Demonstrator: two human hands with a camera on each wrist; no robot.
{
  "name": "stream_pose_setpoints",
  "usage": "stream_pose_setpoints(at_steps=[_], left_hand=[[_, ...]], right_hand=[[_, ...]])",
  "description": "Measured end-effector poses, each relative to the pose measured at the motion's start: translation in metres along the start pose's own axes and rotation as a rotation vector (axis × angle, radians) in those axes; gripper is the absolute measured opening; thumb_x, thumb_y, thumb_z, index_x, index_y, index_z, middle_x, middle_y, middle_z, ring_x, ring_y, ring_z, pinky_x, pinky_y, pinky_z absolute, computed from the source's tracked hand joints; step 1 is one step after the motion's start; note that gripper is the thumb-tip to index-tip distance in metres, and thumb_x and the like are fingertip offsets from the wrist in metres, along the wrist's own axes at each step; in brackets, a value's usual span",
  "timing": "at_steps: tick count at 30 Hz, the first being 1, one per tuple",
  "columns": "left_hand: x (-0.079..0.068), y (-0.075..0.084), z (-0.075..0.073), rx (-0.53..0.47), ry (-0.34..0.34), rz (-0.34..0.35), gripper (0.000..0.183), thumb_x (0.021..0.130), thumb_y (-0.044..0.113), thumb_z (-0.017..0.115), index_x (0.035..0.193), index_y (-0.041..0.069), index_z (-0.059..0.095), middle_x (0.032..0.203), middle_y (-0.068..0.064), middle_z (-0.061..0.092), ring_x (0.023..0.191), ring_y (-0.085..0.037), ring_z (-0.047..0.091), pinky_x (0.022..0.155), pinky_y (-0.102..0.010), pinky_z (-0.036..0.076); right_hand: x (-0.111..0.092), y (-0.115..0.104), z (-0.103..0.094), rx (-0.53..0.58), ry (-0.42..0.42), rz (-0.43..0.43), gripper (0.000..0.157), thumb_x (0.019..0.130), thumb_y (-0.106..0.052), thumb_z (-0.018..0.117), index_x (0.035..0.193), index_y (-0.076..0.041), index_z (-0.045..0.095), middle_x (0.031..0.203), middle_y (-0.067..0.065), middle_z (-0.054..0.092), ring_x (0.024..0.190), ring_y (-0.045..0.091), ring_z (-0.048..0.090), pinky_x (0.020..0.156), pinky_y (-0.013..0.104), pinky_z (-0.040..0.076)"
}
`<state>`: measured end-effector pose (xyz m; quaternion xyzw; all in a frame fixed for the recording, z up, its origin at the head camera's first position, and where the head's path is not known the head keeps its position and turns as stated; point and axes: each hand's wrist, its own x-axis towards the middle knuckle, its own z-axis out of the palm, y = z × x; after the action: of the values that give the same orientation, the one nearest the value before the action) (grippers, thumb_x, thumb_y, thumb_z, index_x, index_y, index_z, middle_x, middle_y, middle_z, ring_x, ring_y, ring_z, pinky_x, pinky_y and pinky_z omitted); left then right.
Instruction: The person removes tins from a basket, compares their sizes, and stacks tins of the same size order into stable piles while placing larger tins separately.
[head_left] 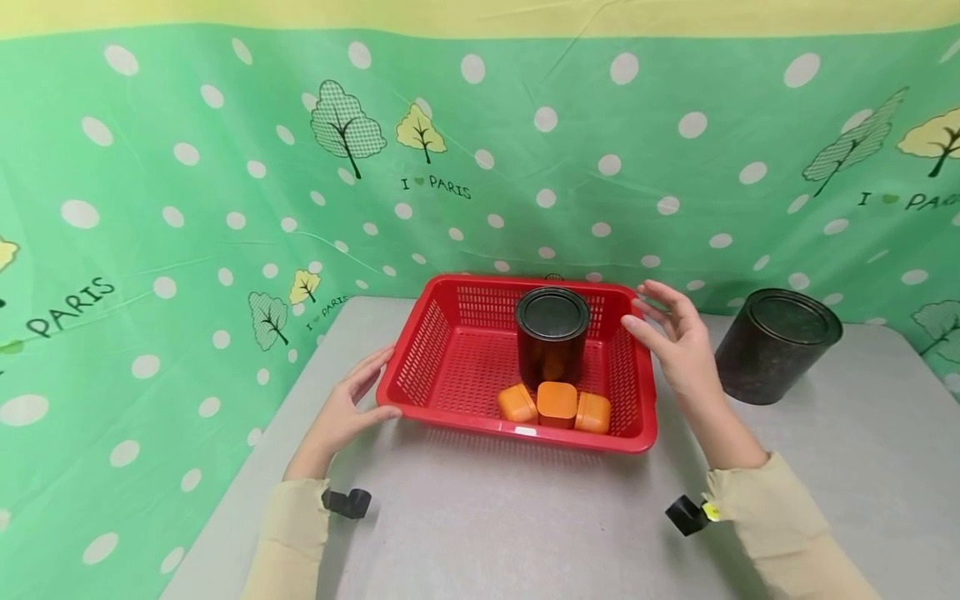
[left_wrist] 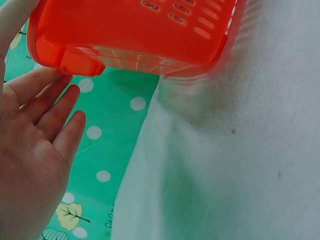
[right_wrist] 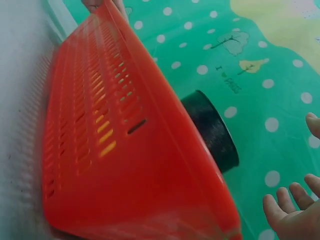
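Observation:
A red plastic basket (head_left: 480, 425) with slotted walls sits on the table. Inside it, a dark can (head_left: 551, 346) with a black lid stands toward the right. Three small orange rounded blocks (head_left: 557, 402) lie in front of the can along the near wall. My left hand (head_left: 348, 408) is spread at the basket's left end, thumb by the front corner; in the left wrist view its straight fingers (left_wrist: 60, 112) reach the rim. Beside the right back corner is my right hand (head_left: 678, 342), fingers apart; the right wrist view shows it (right_wrist: 295, 212) off the rim, holding nothing.
A second dark can (head_left: 780, 346) stands on the grey table (head_left: 525, 517) to the right of my right hand. Behind the table hangs a green cloth (head_left: 570, 167) with white dots and trees. Each wrist carries a small black camera (head_left: 348, 502).

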<state>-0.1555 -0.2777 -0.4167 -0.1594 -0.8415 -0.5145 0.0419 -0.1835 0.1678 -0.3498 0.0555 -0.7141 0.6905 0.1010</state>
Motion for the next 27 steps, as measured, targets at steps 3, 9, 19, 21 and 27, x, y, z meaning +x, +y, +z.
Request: stream_pose_setpoints(at_steps=[3, 9, 19, 21, 27], left_hand=[[0.000, 0.001, 0.000, -0.003, 0.000, -0.002, 0.088, 0.077, 0.008, 0.084, 0.153, 0.016, 0.041, 0.163, -0.006, 0.033, 0.151, -0.030, 0.027, 0.116, -0.007, 0.029], [0.000, 0.001, 0.000, -0.003, 0.001, 0.006, 0.087, 0.077, 0.008, 0.084, 0.153, 0.014, 0.041, 0.163, -0.007, 0.033, 0.151, -0.030, 0.027, 0.115, -0.005, 0.029], [0.001, 0.000, 0.000, -0.009, -0.004, 0.012, 0.088, 0.078, 0.008, 0.084, 0.153, 0.015, 0.041, 0.162, -0.006, 0.034, 0.151, -0.029, 0.027, 0.115, -0.006, 0.029], [0.001, 0.000, 0.000, -0.013, -0.006, 0.015, 0.088, 0.077, 0.008, 0.084, 0.153, 0.015, 0.041, 0.162, -0.006, 0.034, 0.151, -0.029, 0.027, 0.115, -0.005, 0.029], [0.000, 0.000, 0.000, -0.008, -0.005, 0.011, 0.088, 0.078, 0.008, 0.084, 0.153, 0.016, 0.040, 0.163, -0.006, 0.033, 0.151, -0.029, 0.026, 0.115, -0.005, 0.029]], right_hand=[[0.004, -0.001, 0.007, -0.004, -0.029, 0.017, 0.060, 0.095, -0.018, 0.067, 0.149, -0.010, 0.040, 0.144, 0.002, 0.047, 0.127, 0.007, 0.049, 0.091, 0.002, 0.049], [0.010, -0.002, 0.017, -0.034, -0.095, 0.066, 0.063, 0.096, -0.022, 0.066, 0.150, -0.009, 0.036, 0.148, 0.009, 0.044, 0.137, 0.021, 0.046, 0.092, 0.001, 0.048], [0.022, 0.005, 0.022, -0.110, -0.192, 0.142, 0.071, 0.096, -0.028, 0.066, 0.154, -0.010, 0.029, 0.156, 0.011, 0.037, 0.145, 0.027, 0.039, 0.113, 0.022, 0.046], [0.024, 0.007, 0.022, -0.124, -0.209, 0.158, 0.074, 0.096, -0.029, 0.066, 0.155, -0.010, 0.027, 0.157, 0.011, 0.035, 0.146, 0.027, 0.038, 0.120, 0.037, 0.041], [0.029, 0.013, 0.023, -0.133, -0.260, 0.187, 0.077, 0.095, -0.029, 0.068, 0.156, -0.010, 0.024, 0.160, 0.010, 0.031, 0.148, 0.027, 0.034, 0.123, 0.051, 0.035]])
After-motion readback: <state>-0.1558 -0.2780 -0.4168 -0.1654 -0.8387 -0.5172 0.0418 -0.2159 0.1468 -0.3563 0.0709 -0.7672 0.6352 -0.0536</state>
